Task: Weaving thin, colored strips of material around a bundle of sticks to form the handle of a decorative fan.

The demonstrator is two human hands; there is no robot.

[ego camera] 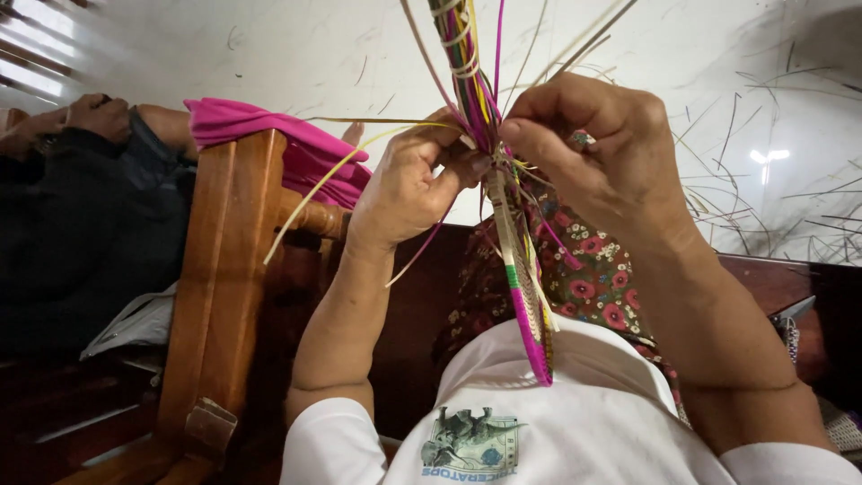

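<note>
Both of my hands are raised close to the camera, working a woven strip [530, 305] of pink, green and straw-coloured fibre. My left hand [409, 184] pinches the loose strands where the weave ends. My right hand [602, 148] grips the same bundle from the other side, thumb and fingers pressed on it. Above the hands a bound bunch of coloured strands [462, 54] fans upward. The finished woven part hangs down over my white shirt [575, 422].
A wooden chair frame [220, 278] stands at the left with a pink cloth [269, 135] draped on it. Another person in dark clothes [81, 216] lies at the far left. Flowered fabric [597, 269] lies below my right hand. Loose fibre scraps [772, 207] litter the white floor.
</note>
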